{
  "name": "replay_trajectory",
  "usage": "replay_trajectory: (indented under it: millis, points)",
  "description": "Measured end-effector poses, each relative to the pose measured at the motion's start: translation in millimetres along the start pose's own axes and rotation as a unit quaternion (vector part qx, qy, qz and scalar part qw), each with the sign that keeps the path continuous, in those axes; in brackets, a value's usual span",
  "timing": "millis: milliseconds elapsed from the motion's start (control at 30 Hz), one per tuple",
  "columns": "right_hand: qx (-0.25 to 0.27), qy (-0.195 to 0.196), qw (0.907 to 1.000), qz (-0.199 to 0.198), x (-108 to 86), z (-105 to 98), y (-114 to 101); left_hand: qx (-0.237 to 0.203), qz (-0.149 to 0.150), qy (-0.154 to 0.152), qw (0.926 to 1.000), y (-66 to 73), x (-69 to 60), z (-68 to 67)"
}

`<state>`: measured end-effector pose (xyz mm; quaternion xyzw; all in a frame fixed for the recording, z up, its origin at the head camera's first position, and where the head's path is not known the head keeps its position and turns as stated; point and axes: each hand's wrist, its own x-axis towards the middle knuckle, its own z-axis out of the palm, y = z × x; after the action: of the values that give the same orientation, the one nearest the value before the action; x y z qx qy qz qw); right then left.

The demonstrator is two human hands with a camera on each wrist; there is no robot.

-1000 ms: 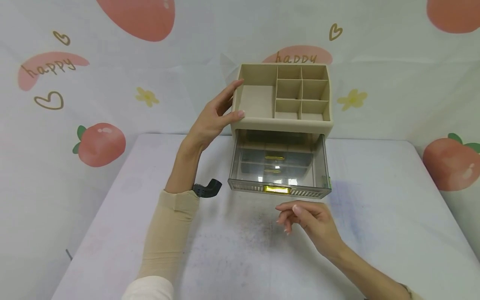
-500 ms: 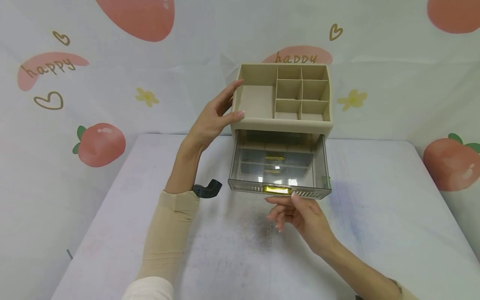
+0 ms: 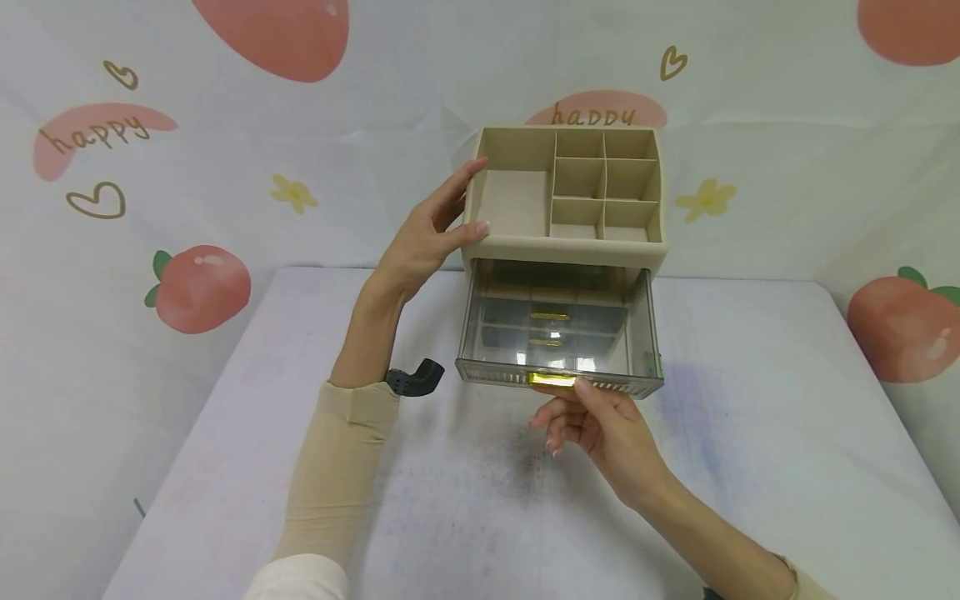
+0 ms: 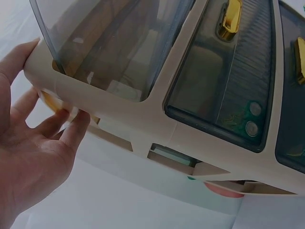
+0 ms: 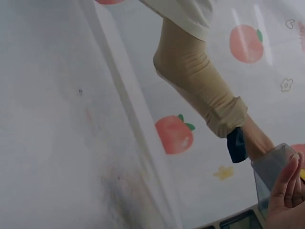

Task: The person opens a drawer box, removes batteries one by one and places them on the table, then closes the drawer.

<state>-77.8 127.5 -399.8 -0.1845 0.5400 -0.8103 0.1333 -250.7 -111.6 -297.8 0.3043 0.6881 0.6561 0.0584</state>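
Observation:
A beige desk organizer (image 3: 570, 248) stands at the back of the table, its top divided into compartments. Its clear top drawer (image 3: 491, 377) is pulled far out and looks empty. My left hand (image 3: 423, 242) holds the organizer's left side, thumb on the front rim and index finger over the top edge; the left wrist view shows this left hand (image 4: 43, 143) with bent fingers against the side. At the drawer front, my right hand (image 3: 618, 442) pinches the gold handle (image 3: 551, 379), thumb above and index finger mostly hidden beneath. The right wrist view catches the right hand (image 5: 288, 200) beside the drawer.
Two lower drawers with gold handles are closed, such as the middle drawer (image 4: 209, 86). A white cloth-like cover lies on the table (image 3: 450, 500). Behind stands a printed fabric backdrop (image 3: 405, 75). A black wrist device (image 3: 416, 377) sits on the left forearm.
My right hand has moved up and slightly left from below the drawer and taken hold of its gold handle. The left hand, organizer and drawer stay in place.

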Motion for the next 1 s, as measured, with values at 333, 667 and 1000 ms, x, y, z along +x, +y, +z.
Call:
replay_trajectory:
  millis: [333,667,1000]
  points:
    - [0.004,0.018,0.9998,0.005,2.2,4.4,-6.5,-0.002,0.002,0.000,1.0000,-0.7,-0.2,-0.6]
    - [-0.002,0.031,0.9995,-0.006,6.2,5.3,-11.0,-0.001,0.004,-0.002,1.0000,-0.4,-0.3,-0.4]
    - [-0.011,0.043,0.9990,-0.007,14.0,3.3,-12.4,-0.003,-0.006,0.009,0.9999,1.3,-1.3,1.9]
